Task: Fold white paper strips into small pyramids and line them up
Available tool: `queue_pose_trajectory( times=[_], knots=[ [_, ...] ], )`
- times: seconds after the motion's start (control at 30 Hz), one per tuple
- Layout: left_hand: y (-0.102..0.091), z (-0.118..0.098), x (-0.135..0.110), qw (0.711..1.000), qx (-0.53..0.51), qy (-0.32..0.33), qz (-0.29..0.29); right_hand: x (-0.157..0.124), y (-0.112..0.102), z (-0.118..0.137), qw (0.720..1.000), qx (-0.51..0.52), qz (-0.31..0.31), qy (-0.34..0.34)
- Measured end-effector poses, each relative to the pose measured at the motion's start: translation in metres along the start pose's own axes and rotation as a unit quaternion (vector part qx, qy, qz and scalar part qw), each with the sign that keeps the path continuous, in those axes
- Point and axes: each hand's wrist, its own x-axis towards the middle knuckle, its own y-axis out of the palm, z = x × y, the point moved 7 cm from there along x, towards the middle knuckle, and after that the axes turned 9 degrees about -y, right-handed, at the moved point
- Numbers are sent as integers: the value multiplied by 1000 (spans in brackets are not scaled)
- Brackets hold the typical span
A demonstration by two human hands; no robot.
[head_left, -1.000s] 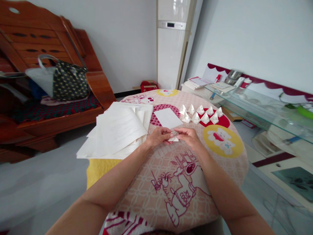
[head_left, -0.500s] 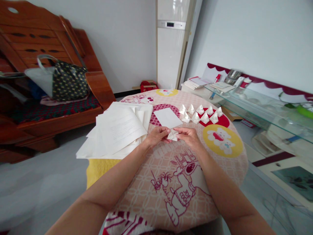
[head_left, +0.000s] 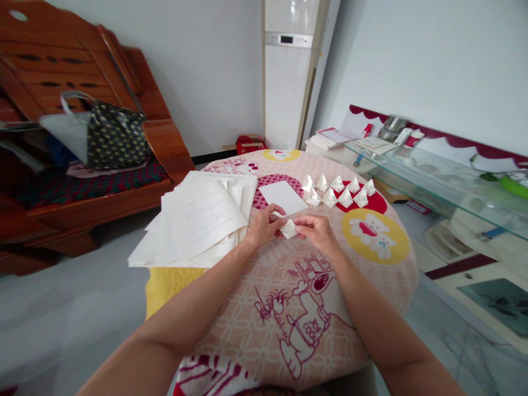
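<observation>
A: Step?
B: Mid-fold. Working a crease on the small folded paper (head_left: 288,228), centre of frame, low over the tablecloth (head_left: 371,275). Touching it or just above, cannot tell.
A: Hands?
B: Pinched from both sides: left hand (head_left: 264,225) half curled, fingertips on the paper's left edge, one finger raised clear toward the blank sheet (head_left: 283,198); right hand (head_left: 315,231) curled tighter, thumb and forefinger closed on the right corner. Nothing else held.
A: Around it?
B: Just above the hands, the blank sheet lying flat. Right of that, upper centre-right, a row of folded pieces (head_left: 338,192), close together. Left of centre, a paper stack (head_left: 198,220) overhanging the table edge. Upper left, well apart, a handbag (head_left: 111,137) on a wooden bench (head_left: 165,143).
A: Next move calls for?
B: Judging only: a firm right-side pinch while pressing the flap flat with the left, edges kept aligned. Small piece, easy to slip or crease crooked.
A: Versus a second ago?
B: Then lifted a little and mostly hidden between the fingers. Now lower, slightly left in frame, more white face showing. Left finger newly raised. Row, sheet and stack unmoved.
</observation>
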Motion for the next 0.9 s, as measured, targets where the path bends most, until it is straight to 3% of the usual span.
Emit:
queue_pose_trajectory(
  times=[0.17, 0.3, 0.43, 0.53, 0.67, 0.9],
  knots=[
    [5, -4, -2, 997, 81, 10, 11, 0, 2, -2, 1000, -4, 4, 12],
    [7, -3, -5, 984, 177, -10, 13, 3, -6, 1, 996, -90, -2, -25],
    [11, -4, -7, 944, 330, 7, -10, 4, -3, 12, 976, -195, 36, -93],
    [14, -6, -7, 914, 400, 47, -38, 3, 3, 15, 955, -267, 70, -105],
    [18, -5, -7, 901, 429, 55, -29, 2, 6, 16, 949, -289, 78, -99],
    [21, -8, -10, 920, 387, 52, -29, 1, 6, 9, 966, -236, 61, -82]
  ],
)
